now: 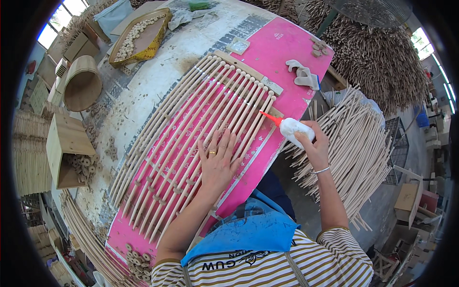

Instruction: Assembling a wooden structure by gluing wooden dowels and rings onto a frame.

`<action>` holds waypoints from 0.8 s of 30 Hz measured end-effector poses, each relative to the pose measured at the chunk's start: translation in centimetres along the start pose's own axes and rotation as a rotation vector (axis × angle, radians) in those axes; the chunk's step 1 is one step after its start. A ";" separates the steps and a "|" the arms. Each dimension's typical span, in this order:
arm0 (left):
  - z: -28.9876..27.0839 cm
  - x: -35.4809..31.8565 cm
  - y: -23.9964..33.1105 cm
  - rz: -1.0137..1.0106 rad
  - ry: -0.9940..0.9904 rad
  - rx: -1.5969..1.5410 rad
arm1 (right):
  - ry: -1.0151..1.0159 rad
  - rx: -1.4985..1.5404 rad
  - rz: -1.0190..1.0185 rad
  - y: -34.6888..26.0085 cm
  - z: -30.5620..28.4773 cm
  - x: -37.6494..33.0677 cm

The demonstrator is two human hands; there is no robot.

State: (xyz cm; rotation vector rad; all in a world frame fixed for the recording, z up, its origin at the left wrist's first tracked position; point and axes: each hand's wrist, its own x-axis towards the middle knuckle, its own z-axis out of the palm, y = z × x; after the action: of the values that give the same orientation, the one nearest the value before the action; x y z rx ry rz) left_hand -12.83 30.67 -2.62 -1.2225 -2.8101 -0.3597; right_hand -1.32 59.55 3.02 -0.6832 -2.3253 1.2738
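Observation:
A row of thin wooden rods point(184, 126) lies side by side on the pink sheet point(267, 52). Each has a round ball end point(238, 71) at the far end, next to a wooden strip point(232, 59). Small wooden rings point(151, 189) sit on several rods toward the near end. My left hand point(217, 165) rests flat across the right-hand rods, fingers spread. In my right hand point(315, 146) is a white squeeze bottle point(292, 130), tilted so its red nozzle point(270, 117) points left over the rightmost rods. Whether the nozzle touches a rod I cannot tell.
A yellow tray point(117, 61) of wooden balls stands at the far left. Loose rings point(137, 262) lie near the table's front, with a tipped wooden box point(71, 150) of rings at left. A glove point(303, 76) lies right; bundled rods point(344, 143) stand beyond the table edge.

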 end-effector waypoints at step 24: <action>0.1 0.2 -0.1 0.003 0.013 0.024 | -0.004 0.109 0.037 1.1 -1.0 -1.2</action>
State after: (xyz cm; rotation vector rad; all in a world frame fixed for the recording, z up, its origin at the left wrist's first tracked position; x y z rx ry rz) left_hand -13.05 30.73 -2.67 -1.2147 -2.7937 -0.3318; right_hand 0.44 60.04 2.44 -0.6907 -2.2370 1.4076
